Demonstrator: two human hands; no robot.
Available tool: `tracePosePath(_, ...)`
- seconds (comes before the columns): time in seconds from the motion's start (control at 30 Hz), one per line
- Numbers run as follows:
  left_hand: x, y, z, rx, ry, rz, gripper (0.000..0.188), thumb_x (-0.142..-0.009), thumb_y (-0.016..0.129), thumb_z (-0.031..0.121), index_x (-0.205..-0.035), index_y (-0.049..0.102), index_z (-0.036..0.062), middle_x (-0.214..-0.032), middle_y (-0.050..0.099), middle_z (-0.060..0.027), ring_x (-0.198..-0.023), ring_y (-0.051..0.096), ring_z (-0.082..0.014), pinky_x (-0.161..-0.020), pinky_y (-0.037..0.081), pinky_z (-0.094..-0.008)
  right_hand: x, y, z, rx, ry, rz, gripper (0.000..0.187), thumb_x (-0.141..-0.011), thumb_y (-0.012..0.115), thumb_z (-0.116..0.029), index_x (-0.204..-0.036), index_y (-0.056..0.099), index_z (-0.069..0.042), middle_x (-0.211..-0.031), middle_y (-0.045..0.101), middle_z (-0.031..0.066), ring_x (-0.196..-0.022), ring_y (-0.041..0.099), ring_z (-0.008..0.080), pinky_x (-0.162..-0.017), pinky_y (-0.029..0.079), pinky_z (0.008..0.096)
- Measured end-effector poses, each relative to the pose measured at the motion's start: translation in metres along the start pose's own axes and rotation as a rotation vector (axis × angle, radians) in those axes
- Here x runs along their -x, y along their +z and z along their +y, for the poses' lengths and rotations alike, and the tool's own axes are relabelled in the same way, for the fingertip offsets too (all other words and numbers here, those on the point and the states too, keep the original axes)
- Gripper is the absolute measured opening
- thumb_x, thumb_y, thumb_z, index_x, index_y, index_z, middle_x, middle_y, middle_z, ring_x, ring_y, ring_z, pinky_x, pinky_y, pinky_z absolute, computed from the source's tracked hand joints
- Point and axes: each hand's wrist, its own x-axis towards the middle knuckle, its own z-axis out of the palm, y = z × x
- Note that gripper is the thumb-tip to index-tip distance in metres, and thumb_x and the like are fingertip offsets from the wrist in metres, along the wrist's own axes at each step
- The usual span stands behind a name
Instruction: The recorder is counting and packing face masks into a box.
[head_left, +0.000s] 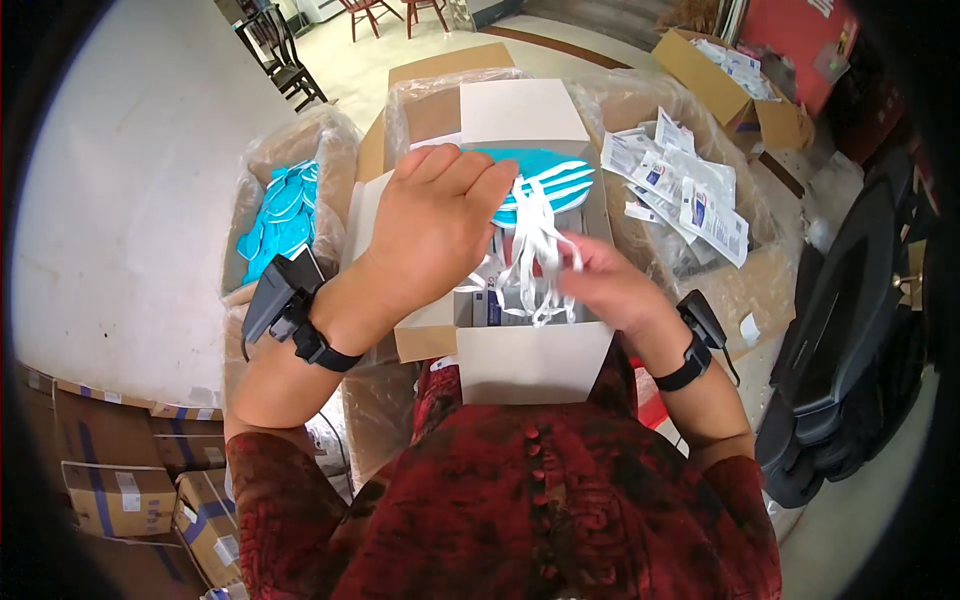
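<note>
My left hand [440, 215] is closed on the near left edge of a stack of blue face masks [560, 180]. The masks are held folded together above an open carton with white inner flaps [535, 365]. White ear loops [538, 245] hang from the stack in a loose bunch. My right hand [610, 285] is at the loops, its fingers partly behind them and slightly blurred, so its grip is unclear. Below the loops, printed packets [488, 308] lie in the carton, mostly hidden by my hands and the loops.
To the left, a plastic-lined box [236, 270] holds loose blue masks [285, 215]. At right, white printed pouches [690, 190] lie in another lined box. Farther right stands a dark padded object [850, 330]. Stacked cartons [120, 500] fill the lower left.
</note>
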Motion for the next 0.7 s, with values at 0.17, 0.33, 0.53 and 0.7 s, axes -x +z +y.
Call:
tracePosePath(0.17, 0.007, 0.000, -0.006, -0.018, -0.042, -0.107, 0.044, -0.058, 0.066, 0.002, -0.101, 0.058, 0.0081, -0.089, 0.059, -0.0069, -0.084, 0.056, -0.0264, -0.073, 0.045, -0.0360, 0.011, -0.002, -0.013, 0.592, -0.151, 0.238, 0.021, -0.092, 0.053, -0.022, -0.096, 0.065, -0.005, -0.088, 0.060, -0.0018, -0.083, 0.052, 0.0049, -0.074, 0.042, 0.0220)
tracePosePath(0.33, 0.019, 0.008, 0.000, 0.190, -0.072, -0.158, 0.039, -0.060, 0.067, 0.003, -0.097, 0.056, 0.0074, -0.085, 0.057, -0.0097, -0.080, 0.055, -0.0300, -0.068, 0.046, -0.0382, 0.027, 0.012, -0.039, 0.024, 0.156, 0.075, 0.023, -0.089, 0.057, -0.024, -0.097, 0.063, -0.004, -0.064, 0.052, -0.0038, -0.049, 0.039, 0.0027, -0.045, 0.031, 0.0167)
tracePosePath(0.53, 0.029, 0.024, 0.019, 0.590, -0.164, -0.348, 0.038, -0.061, 0.070, 0.017, -0.092, 0.052, 0.0036, -0.086, 0.058, -0.0140, -0.084, 0.056, -0.0337, -0.069, 0.047, -0.0428, 0.022, 0.039, -0.055, 0.609, -0.012, 0.016, 0.032, -0.091, 0.054, -0.018, -0.122, 0.056, -0.012, -0.063, 0.050, -0.0039, -0.055, 0.051, 0.0088, -0.046, 0.039, 0.0272)
tracePosePath(0.7, 0.035, 0.003, 0.034, 0.575, -0.276, -0.387, 0.037, -0.058, 0.071, 0.017, -0.090, 0.055, 0.0068, -0.085, 0.058, -0.0127, -0.080, 0.057, -0.0348, -0.069, 0.047, -0.0407, 0.010, 0.035, -0.074, 1.782, -0.367, -0.040, 0.015, -0.081, 0.058, -0.023, -0.086, 0.059, -0.008, -0.067, 0.057, 0.0086, -0.060, 0.060, 0.0266, -0.052, 0.046, 0.0386)
